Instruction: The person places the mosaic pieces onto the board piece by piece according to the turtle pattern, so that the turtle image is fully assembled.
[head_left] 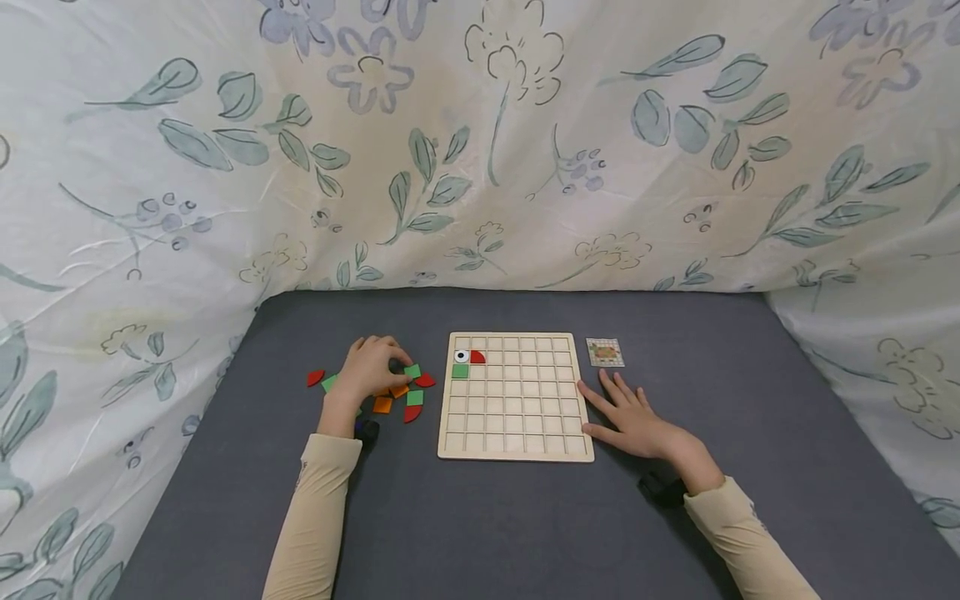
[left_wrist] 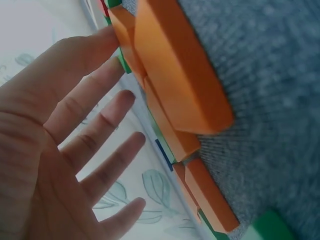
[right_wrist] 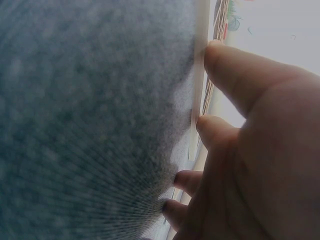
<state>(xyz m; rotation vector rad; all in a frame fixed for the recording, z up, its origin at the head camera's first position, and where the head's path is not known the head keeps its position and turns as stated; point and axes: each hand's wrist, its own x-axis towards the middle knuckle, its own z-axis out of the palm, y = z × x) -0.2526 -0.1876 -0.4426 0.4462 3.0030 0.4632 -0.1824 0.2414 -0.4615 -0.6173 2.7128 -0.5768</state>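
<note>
My left hand (head_left: 369, 367) is over a loose group of tiles left of the board, its thumb and index fingertip at opposite edges of a green square tile (head_left: 412, 371), pinching it. The other fingers (left_wrist: 102, 127) spread out behind. Close to that hand are orange tiles (head_left: 382, 405), red quarter-round tiles (head_left: 412, 413) and another green square (head_left: 415, 397). My right hand (head_left: 630, 417) lies spread beside the wooden grid board (head_left: 517, 457), thumb and index fingertip touching its right edge. On the board's upper left sit an eye tile (head_left: 461, 357), a red quarter-round (head_left: 477, 357) and a green square (head_left: 460, 372).
A small picture card (head_left: 605, 352) lies right of the board, just beyond my right fingertips. Grey cloth (head_left: 510, 533) covers the table. A flowered curtain (head_left: 525, 208) hangs along the back and sides. More tiles, one red (head_left: 316, 378), lie left of my left hand.
</note>
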